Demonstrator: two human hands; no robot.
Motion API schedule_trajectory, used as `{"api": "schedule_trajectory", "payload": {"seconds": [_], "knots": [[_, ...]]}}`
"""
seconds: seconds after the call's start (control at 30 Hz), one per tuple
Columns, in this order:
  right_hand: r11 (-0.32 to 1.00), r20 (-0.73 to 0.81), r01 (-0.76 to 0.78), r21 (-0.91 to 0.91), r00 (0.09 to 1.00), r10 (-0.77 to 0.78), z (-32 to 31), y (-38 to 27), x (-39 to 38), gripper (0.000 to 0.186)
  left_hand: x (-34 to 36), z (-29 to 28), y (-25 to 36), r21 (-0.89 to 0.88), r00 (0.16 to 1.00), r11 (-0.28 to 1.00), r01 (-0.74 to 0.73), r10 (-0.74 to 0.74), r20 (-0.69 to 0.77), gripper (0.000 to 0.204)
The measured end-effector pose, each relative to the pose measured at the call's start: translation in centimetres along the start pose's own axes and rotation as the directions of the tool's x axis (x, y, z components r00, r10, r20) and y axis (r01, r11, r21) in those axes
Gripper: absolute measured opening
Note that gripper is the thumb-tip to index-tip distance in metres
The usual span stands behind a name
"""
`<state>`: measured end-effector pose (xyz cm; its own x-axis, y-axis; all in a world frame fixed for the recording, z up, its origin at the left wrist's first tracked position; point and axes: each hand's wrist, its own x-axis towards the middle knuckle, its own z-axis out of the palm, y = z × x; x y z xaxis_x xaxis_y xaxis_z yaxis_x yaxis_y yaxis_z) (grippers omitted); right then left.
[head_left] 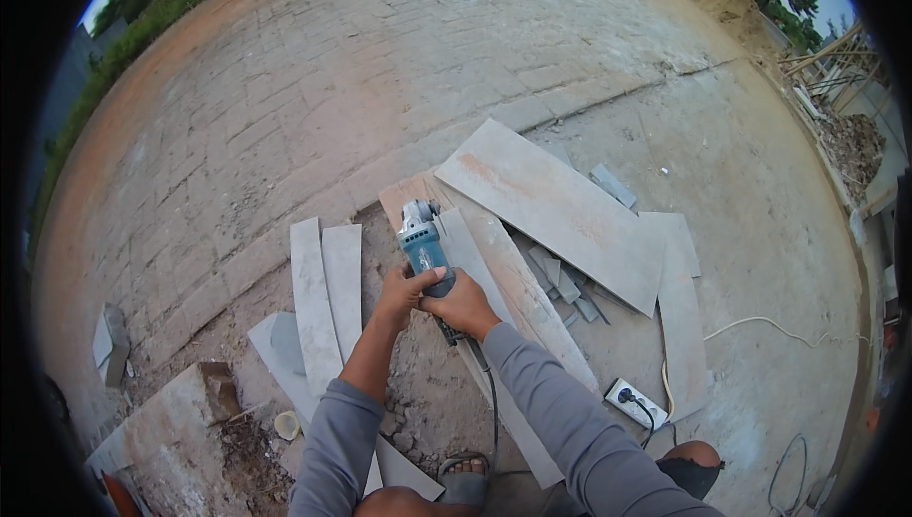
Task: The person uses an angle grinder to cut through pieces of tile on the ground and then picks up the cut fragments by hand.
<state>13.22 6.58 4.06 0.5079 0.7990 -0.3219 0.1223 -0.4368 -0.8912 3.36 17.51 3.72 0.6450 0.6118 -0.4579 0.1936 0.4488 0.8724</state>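
Note:
A teal angle grinder (425, 249) with a silver head is held out in front of me by both hands. My left hand (404, 295) closes on its body from the left, the thumb lying across the top. My right hand (464, 304) wraps round the rear handle. The grinder's head lies over the far end of a narrow grey tile strip (489, 289), near a dusty, reddish plank (544, 322). Its disc cannot be made out. From the handle a dark cord (494, 398) runs down past my sandalled foot (464, 484).
A large grey tile slab (560, 208) lies to the right, with small offcuts (568, 284) beneath its edge. Two tile strips (312, 280) lie to the left. A white power strip (636, 403) with a plug sits by my right knee. A concrete block (171, 413) stands lower left.

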Motion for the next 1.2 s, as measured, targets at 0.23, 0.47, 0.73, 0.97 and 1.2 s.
{"api": "schedule_trajectory", "payload": {"seconds": [0.23, 0.47, 0.73, 0.97, 1.2], "knots": [[0.999, 0.010, -0.034, -0.022, 0.999, 0.034, 0.0, -0.6, 0.6, 0.075, 0.9, -0.5, -0.7, -0.025, 0.999, 1.000, -0.010, 0.009, -0.035, 0.055], [0.999, 0.032, -0.041, 0.015, 0.999, 0.040, 0.4, -0.6, 1.3, 0.073, 1.7, -0.8, -1.3, -0.132, 0.998, 0.990, -0.040, 0.034, -0.046, 0.050], [0.998, 0.037, -0.057, -0.006, 0.998, 0.057, 0.3, -1.5, 1.4, 0.065, 2.0, -1.0, -1.6, -0.181, 0.997, 0.981, -0.070, 0.063, -0.044, 0.049], [0.998, 0.071, -0.019, 0.066, 0.997, 0.014, 0.3, -1.3, 1.6, 0.060, 2.2, -1.1, -1.7, -0.182, 0.998, 0.982, -0.057, 0.052, -0.036, 0.050], [0.999, 0.065, -0.033, 0.032, 0.997, 0.031, 0.6, -0.8, 2.1, 0.057, 2.4, -1.1, -1.6, -0.173, 0.998, 0.984, -0.053, 0.048, -0.030, 0.051]]}}
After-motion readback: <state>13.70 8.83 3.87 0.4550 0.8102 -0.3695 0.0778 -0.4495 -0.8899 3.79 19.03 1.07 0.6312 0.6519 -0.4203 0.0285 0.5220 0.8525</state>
